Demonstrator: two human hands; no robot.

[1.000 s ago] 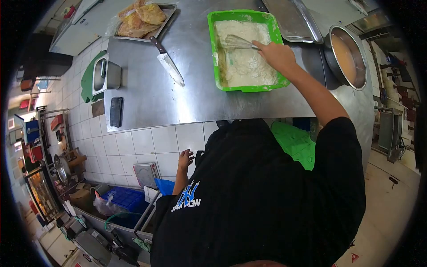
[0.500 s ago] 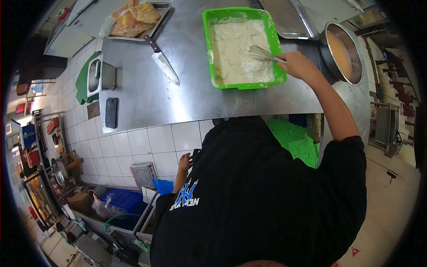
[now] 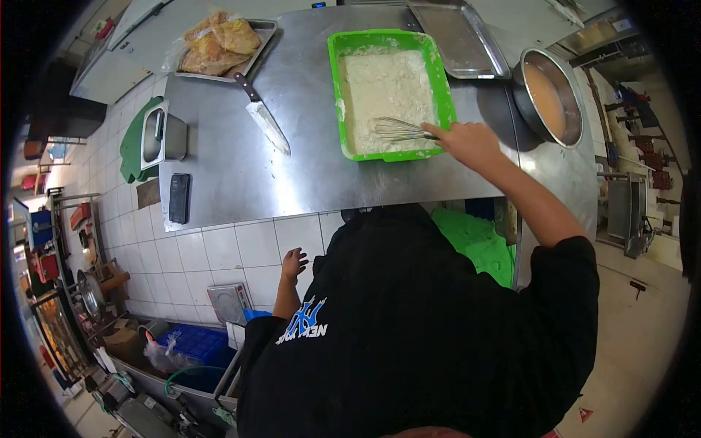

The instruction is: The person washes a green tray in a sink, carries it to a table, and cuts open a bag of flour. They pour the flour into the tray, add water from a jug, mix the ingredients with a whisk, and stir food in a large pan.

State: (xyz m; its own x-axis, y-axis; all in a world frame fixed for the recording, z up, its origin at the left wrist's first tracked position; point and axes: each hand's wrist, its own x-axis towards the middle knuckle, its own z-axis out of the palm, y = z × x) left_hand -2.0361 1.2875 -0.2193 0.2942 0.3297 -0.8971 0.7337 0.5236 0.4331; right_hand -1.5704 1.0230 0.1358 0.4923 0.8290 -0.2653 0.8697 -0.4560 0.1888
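My right hand (image 3: pixel 469 143) grips the handle of a metal whisk (image 3: pixel 398 129) over the right rim of a green tub (image 3: pixel 336 80). The whisk's wires lie in the pale, lumpy batter (image 3: pixel 387 84) in the lower part of the tub. My left hand (image 3: pixel 293 264) hangs below the table edge, over the tiled floor, with its fingers partly spread and nothing in it. To the left of the tub, a knife (image 3: pixel 269 125) with a dark handle lies on the steel table (image 3: pixel 234 171).
A tray of bagged meat (image 3: pixel 219 44) sits at the back left. A metal tray (image 3: pixel 460 36) and a bowl of orange liquid (image 3: pixel 546 98) stand right of the tub. Near the left edge are a steel container (image 3: pixel 164 135) and a black phone (image 3: pixel 179 198).
The whisk and my right hand have moved left and toward the front of the tub. My left hand has risen slightly and its fingers look more spread. The camera view has shifted a little.
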